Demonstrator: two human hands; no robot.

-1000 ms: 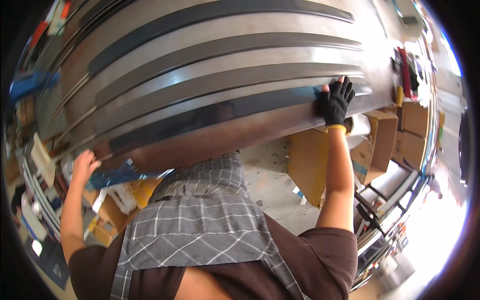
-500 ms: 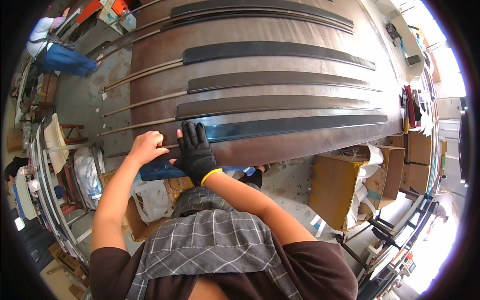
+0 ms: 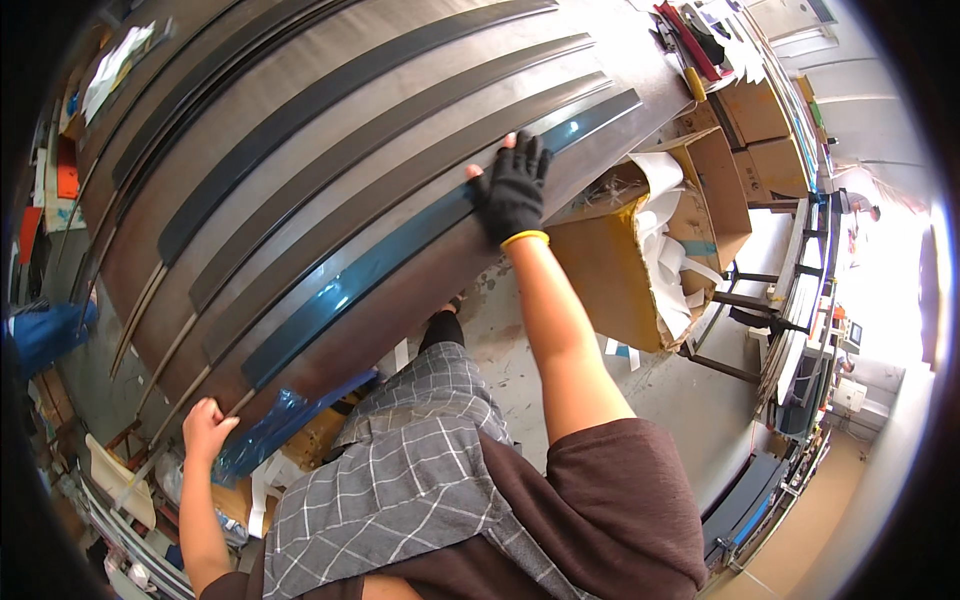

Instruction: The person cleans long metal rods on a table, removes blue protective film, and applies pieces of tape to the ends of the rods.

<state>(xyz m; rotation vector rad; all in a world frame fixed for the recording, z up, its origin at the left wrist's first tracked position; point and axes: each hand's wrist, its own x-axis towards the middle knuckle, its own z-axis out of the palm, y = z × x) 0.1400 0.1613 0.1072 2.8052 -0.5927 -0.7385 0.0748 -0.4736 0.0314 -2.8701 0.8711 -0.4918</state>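
The nearest long dark panel strip (image 3: 360, 280) lies on the brown table, its surface shiny and bluish. My right hand (image 3: 515, 190), in a black glove with bare fingertips and a yellow cuff, lies flat on the strip toward its far right end, fingers stretched out. Off the strip's left end, a thin rod (image 3: 242, 402) sticks out past the table edge. My bare left hand (image 3: 207, 430) is closed at this rod; the fingertips are partly hidden. Beside this strip lies another brown-grey strip (image 3: 400, 208), also with a rod at its left end.
Several more dark strips (image 3: 340, 95) lie in rows across the table (image 3: 590, 185). Below its near edge is blue plastic film (image 3: 270, 435). An open cardboard box (image 3: 590, 280) with white paper scraps stands at right. Hand tools (image 3: 690, 50) rest at the table's right end.
My right hand has slid along the strip toward its right end. My left hand stays at the rod, now farther from the right hand. The view has turned to the right.
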